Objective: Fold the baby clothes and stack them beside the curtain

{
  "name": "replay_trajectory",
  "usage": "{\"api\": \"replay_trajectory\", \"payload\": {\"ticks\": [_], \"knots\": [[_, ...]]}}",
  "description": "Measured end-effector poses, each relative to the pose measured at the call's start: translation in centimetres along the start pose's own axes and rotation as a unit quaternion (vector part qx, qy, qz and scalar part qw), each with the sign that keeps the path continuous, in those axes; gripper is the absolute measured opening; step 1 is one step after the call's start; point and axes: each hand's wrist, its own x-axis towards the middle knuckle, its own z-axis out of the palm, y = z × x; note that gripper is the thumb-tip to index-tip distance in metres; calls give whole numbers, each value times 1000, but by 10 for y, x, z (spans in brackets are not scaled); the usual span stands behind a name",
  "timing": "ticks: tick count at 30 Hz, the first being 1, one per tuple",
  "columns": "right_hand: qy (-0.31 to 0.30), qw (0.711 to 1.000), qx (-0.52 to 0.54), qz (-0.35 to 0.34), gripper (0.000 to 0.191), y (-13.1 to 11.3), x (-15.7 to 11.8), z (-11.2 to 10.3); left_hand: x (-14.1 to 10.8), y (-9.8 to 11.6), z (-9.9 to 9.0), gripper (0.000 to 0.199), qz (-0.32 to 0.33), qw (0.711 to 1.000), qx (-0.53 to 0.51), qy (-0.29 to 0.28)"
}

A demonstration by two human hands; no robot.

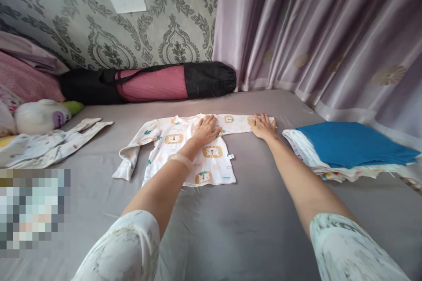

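A small white long-sleeved shirt (211, 164) with yellow lion prints lies spread on the grey bed sheet (244, 228). My left hand (207, 130) rests flat on its right shoulder area, fingers apart, just below the neckline. Toward the cuff, my right hand (263, 126) presses flat on the sleeve, which stretches out straight to the right. The other sleeve bends down at the left and looks wrinkled. A small tag sticks out from the shirt's right side seam. Neither hand grips the cloth.
Folded clothes with a blue cloth (356, 142) on top lie at the right. White patterned pants (56, 145) lie at the left near a plush toy (41, 116). Along the wall rests a black and pink long bag (151, 82). A curtain (296, 30) hangs behind.
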Motion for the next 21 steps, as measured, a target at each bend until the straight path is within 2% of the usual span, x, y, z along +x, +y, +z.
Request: {"api": "replay_trajectory", "payload": {"ticks": [3, 6, 9, 11, 15, 18, 21], "knots": [[52, 998, 3, -47, 55, -9, -9, -6, -18, 15, -13, 50, -13, 999, 5, 33], [97, 972, 36, -212, 42, -28, -26, -13, -53, 36, -26, 36, 45, 999, -2, 4], [56, 920, 64, -383, 28, -49, -42, -14, -97, 60, -34, 35, 126, 991, -33, -37], [40, 893, 62, -443, 23, -60, -47, -11, -123, 73, -36, 37, 142, 987, -44, -67], [42, 885, 34, -463, 23, -67, -49, -6, -152, 88, -35, 29, 132, 986, -30, -103], [47, 883, 0, -466, 27, -66, -50, -6, -158, 93, -34, 20, 118, 989, 9, -92], [57, 873, -38, -483, 29, -66, -52, -9, -159, 97, -34, 24, 116, 989, 39, -77]]}}
